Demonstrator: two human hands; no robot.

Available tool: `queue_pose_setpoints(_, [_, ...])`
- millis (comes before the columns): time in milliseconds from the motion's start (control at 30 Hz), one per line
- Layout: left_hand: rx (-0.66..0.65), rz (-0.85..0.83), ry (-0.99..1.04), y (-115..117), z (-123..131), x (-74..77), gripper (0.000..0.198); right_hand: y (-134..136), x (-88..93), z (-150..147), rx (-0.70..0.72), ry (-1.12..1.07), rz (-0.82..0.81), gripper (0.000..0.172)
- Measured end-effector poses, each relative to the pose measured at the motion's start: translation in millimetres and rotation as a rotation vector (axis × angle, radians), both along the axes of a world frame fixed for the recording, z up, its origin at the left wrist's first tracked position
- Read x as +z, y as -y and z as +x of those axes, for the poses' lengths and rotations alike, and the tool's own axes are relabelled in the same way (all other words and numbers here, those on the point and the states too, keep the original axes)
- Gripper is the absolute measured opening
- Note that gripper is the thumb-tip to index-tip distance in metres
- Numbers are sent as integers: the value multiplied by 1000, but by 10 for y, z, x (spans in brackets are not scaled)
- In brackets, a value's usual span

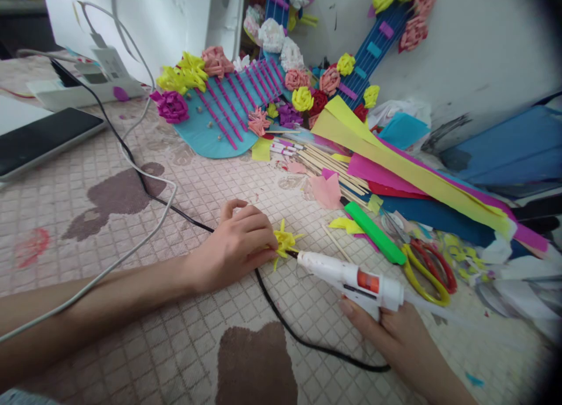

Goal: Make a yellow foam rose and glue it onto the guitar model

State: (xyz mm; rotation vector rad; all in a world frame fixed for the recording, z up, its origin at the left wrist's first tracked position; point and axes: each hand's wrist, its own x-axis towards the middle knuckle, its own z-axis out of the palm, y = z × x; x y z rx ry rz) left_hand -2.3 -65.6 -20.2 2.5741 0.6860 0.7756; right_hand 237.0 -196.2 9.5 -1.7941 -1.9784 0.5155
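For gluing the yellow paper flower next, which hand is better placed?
Probably the right hand: it holds the white glue gun, aimed at the yellow paper flower. The left hand has its fingertips at the flower, so it seems suited to steadying.

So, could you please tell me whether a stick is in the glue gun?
It appears to be in: a translucent stick juts from the rear of the white glue gun, which the right hand holds.
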Motion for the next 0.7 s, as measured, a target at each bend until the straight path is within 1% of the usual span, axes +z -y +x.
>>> queue_pose_setpoints(200, [15, -146, 9, -5, 39, 23, 7, 17, -12, 38, -12, 20, -17, 20])
queue_pose_setpoints(333, [58, -211, 4, -9, 62, 19, 3, 16, -16, 42, 0, -1, -42, 20])
queue_pose_setpoints(600, [102, -252, 4, 7, 67, 5, 2, 8, -54, 60, -67, 5, -72, 28])
queue_pose_setpoints(700, [112, -253, 18, 3, 76, -6, 2, -2, -26, 64, -50, 2, -80, 29])
